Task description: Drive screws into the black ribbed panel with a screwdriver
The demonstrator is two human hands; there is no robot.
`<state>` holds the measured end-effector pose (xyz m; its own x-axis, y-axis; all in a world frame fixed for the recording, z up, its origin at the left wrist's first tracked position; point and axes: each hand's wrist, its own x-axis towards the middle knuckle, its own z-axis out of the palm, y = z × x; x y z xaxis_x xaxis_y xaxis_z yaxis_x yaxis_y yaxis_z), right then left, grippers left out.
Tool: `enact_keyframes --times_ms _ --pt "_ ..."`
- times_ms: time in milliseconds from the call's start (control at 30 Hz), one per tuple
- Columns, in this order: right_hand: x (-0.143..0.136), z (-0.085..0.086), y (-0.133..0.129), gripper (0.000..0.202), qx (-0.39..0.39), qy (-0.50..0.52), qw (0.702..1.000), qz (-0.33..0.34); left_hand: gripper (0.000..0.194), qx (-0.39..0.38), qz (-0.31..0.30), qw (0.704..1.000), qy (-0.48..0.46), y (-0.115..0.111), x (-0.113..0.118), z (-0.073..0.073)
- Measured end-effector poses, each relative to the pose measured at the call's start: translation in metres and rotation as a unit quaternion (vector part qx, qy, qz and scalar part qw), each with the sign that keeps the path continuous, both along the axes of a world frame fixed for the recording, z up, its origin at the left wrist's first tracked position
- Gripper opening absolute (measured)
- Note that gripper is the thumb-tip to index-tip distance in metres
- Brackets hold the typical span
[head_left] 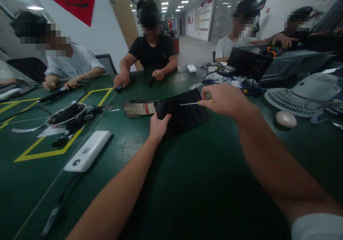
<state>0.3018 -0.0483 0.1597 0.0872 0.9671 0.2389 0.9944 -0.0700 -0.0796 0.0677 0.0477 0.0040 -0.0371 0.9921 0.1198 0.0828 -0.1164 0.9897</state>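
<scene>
My left hand [159, 126] grips the lower left corner of a flat black panel [184, 116], its thumb on the upper face. The panel is tilted above the green table [171, 182]. In my right hand [218, 98] is a screwdriver [189, 104] with a yellow handle, pinched between the fingers. Its metal shaft points left across the panel, and whether the tip touches the surface I cannot tell. Just left of the panel lies a beige piece [147, 108] with a red mark.
A white power bank [88, 152] with a cable lies at left, near a round tray [66, 114] of black parts. On the right are a white fan [292, 97], a pale mouse [286, 119] and a metal case [294, 63]. Several people sit across the table.
</scene>
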Motion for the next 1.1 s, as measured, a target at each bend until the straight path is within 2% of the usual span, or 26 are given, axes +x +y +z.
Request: enact_keyframes --times_ms 500,700,867,1100 --pt "-0.001 0.003 0.001 0.017 0.006 0.012 1.0 -0.023 0.032 0.005 -0.006 1.0 0.006 0.002 -0.002 -0.002" --pt "-0.003 0.002 0.003 0.035 -0.029 0.004 0.998 -0.047 0.032 0.01 -0.004 1.0 0.009 0.001 -0.001 -0.001" --pt "-0.002 0.001 0.005 0.039 -0.04 0.004 0.999 -0.023 0.033 -0.001 0.001 1.0 0.002 0.001 0.0 -0.001" --pt "0.011 0.003 0.006 0.031 -0.022 0.034 0.999 0.002 0.033 0.013 -0.001 1.0 0.007 0.003 -0.001 -0.004"
